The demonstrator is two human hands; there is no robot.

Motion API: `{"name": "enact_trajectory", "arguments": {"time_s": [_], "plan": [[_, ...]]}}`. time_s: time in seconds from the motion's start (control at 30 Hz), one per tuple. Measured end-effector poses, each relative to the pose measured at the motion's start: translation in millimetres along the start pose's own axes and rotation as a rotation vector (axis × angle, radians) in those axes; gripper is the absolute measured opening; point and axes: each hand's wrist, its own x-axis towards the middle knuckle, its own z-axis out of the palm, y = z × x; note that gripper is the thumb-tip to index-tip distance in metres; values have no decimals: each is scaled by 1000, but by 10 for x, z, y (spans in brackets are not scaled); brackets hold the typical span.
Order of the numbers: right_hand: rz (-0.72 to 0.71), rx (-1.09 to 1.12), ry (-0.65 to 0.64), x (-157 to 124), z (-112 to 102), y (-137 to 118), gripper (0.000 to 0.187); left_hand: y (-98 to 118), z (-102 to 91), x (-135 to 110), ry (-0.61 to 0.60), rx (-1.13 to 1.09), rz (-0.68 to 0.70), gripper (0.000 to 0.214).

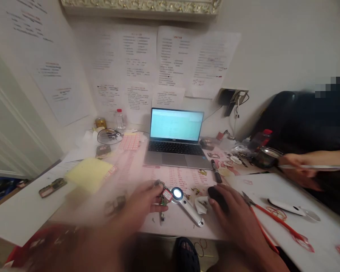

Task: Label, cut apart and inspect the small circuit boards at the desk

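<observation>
My left hand (143,202) pinches a small circuit board (162,194) at the front of the table, thumb on top and fingers beneath. A red-and-white label (167,194) sits on the board. Just right of it lies a white handheld magnifier (191,211) with its round lens lit. My right hand (235,211) is curved over a black computer mouse (217,198). Between magnifier and mouse are a crumpled white scrap (201,205) and some small parts. Behind both hands stands an open laptop (175,139) with its screen on.
Red-handled pliers (277,217) and a white-handled tool (286,207) lie at the right. A co-worker's hand (297,166) holds something thin beside a metal bowl (268,156). At left are a yellow pad (87,173) and another circuit board (52,187). A black marker (215,171) lies by the laptop.
</observation>
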Motion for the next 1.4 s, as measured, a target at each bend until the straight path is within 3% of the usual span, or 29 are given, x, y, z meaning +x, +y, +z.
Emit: {"name": "enact_trajectory", "arguments": {"time_s": [0.17, 0.3, 0.43, 0.57, 0.8, 0.93, 1.07, 1.17, 1.3, 1.4], "plan": [[-265, -72, -150, 219, -156, -632, 23, -31, -26, 7, -20, 63, 50, 37], [-256, -234, -337, 391, -104, -983, 17, -12, -20, -21, -66, 100, 83, 44], [-119, -270, -477, 458, 16, -1047, 17, -37, -52, -30, -106, 99, 127, 45], [-54, -216, -425, 428, 73, -913, 17, -92, -117, -14, -123, 149, 180, 39], [244, 236, -212, 358, -57, -831, 29, -118, -155, 29, -134, 236, 239, 35], [249, 407, -110, 343, -170, -962, 32, -123, -149, 55, -145, 255, 260, 35], [310, 463, -102, 346, -232, -1030, 38, -118, -124, 49, -124, 248, 224, 35], [483, 628, -192, 371, -249, -1049, 44, -117, -105, 40, -103, 215, 219, 34], [902, 1158, -479, 402, -244, -1129, 50, -117, -83, 14, -151, 304, 334, 22], [1028, 1457, -559, 419, -248, -1232, 55, -125, -61, -27, -240, 436, 444, 12]]}}
